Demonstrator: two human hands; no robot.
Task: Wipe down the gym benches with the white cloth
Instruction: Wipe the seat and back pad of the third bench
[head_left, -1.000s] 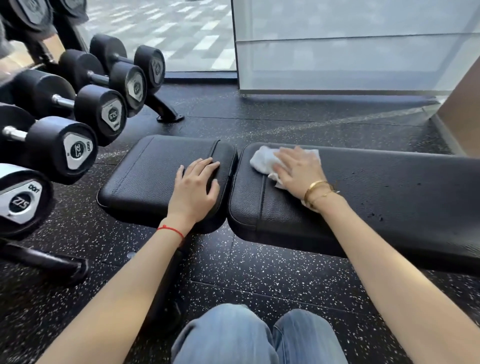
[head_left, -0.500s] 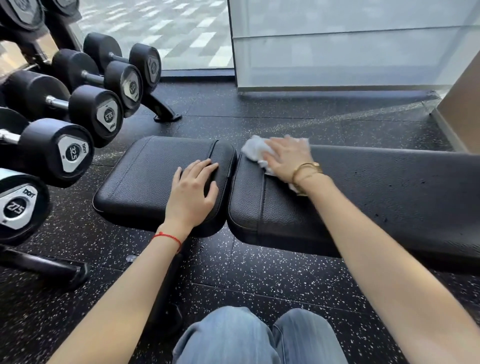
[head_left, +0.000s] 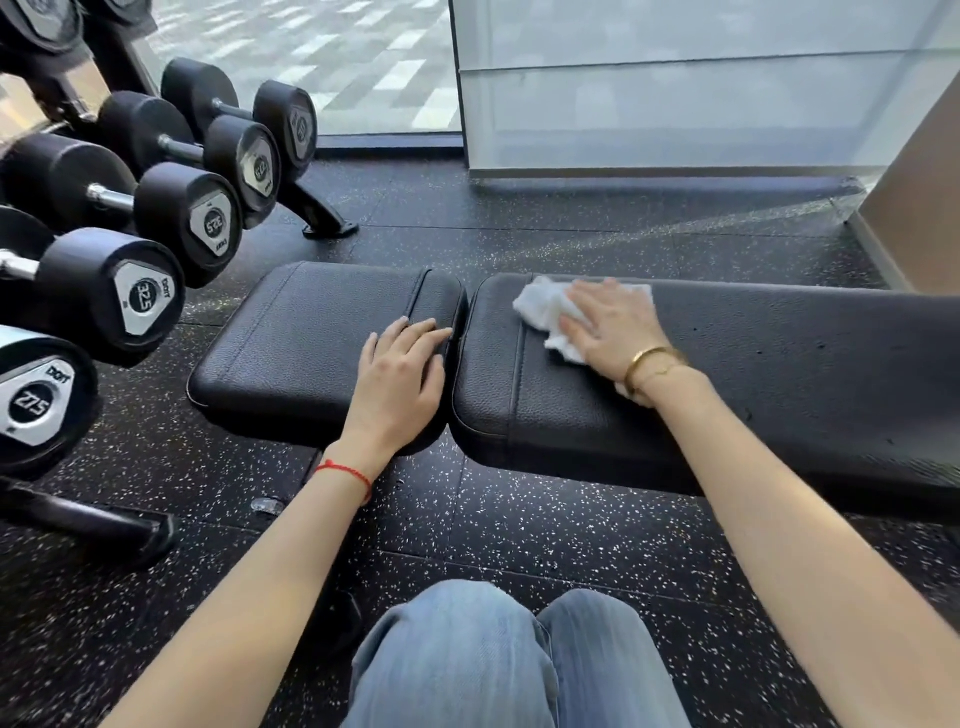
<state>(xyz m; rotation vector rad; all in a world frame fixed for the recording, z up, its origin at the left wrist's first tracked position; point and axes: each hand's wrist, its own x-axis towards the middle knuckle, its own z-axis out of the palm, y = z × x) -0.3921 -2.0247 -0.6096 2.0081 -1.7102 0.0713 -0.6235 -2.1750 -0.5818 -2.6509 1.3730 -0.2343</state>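
1. The bench (head_left: 727, 374) lies across in front of you, your left hand (head_left: 397, 384) still flat on its shorter pad.
2. Your right hand (head_left: 610, 325), fingers spread, presses the cloth (head_left: 543, 309) near the long pad's far edge.
3. It seems to have slid slightly right.

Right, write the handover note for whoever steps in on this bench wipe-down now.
Left hand: flat, fingers straight, resting on the short seat pad near the gap.
Right hand: flat, pressing the white cloth onto the long back pad, at its far edge near the gap.
Done: cannot tell how much has been wiped.
Left: likely the long pad's right stretch and the seat pad. Dumbbell rack stands to the left.
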